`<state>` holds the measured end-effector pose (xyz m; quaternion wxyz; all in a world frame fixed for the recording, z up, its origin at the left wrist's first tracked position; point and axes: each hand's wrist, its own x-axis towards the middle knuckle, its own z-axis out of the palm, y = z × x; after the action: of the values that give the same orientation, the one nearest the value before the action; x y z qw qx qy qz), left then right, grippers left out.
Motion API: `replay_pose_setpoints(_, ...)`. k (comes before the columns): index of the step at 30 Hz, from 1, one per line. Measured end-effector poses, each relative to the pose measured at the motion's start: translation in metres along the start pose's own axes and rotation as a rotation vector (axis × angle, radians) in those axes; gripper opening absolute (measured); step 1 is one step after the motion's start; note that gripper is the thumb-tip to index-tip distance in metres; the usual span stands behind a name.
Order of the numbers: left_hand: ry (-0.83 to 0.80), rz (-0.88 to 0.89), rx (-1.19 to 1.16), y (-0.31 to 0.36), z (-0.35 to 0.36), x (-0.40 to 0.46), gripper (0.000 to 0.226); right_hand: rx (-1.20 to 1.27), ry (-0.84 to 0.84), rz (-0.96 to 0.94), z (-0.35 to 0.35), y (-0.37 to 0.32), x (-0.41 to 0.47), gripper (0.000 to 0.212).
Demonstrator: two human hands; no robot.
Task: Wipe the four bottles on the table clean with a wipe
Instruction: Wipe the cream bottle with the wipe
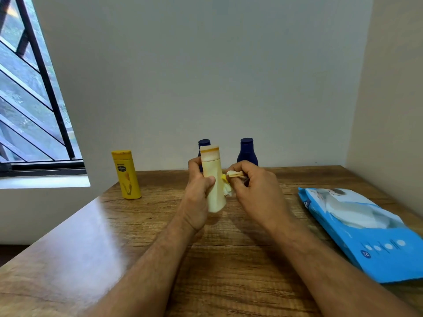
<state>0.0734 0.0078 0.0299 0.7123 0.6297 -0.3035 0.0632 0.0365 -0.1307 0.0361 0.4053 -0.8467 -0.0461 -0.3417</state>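
My left hand (196, 193) grips a pale cream bottle (212, 179) upright above the middle of the wooden table (229, 259). Against the bottle's right side, my right hand (254, 186) pinches a crumpled white wipe (231, 179). A yellow bottle (127, 173) stands upright at the back left of the table. Two dark blue bottles stand at the back near the wall: one (203, 144) is mostly hidden behind the cream bottle, the other (247, 151) rises behind my right hand.
A blue pack of wipes (366, 232) lies flat on the table's right side, reaching its right edge. A wall closes the back and the right. A barred window (29, 99) is at the left, beyond the table's left edge.
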Motion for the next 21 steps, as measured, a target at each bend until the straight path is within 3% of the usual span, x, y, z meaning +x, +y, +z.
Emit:
replay_pose_setpoints(7, 0.167, -0.017, 0.263, 0.001, 0.001, 0.002, 0.036, -0.028, -0.134, -0.005, 0.002, 0.004, -0.003, 0.015)
replay_pose_setpoints(11, 0.368, 0.029, 0.467, 0.000, -0.006, 0.007, 0.051, -0.049, -0.165, -0.009, 0.005, 0.006, -0.002, 0.013)
replay_pose_setpoints(15, 0.531, -0.044, 0.567, 0.001, -0.017, 0.012, 0.068, -0.072, -0.196, -0.011, 0.010, 0.008, -0.004, 0.013)
replay_pose_setpoints(21, 0.617, -0.164, 0.715, -0.017, -0.036, 0.022, 0.072, -0.084, -0.243, 0.007, 0.016, 0.009, -0.003, 0.015)
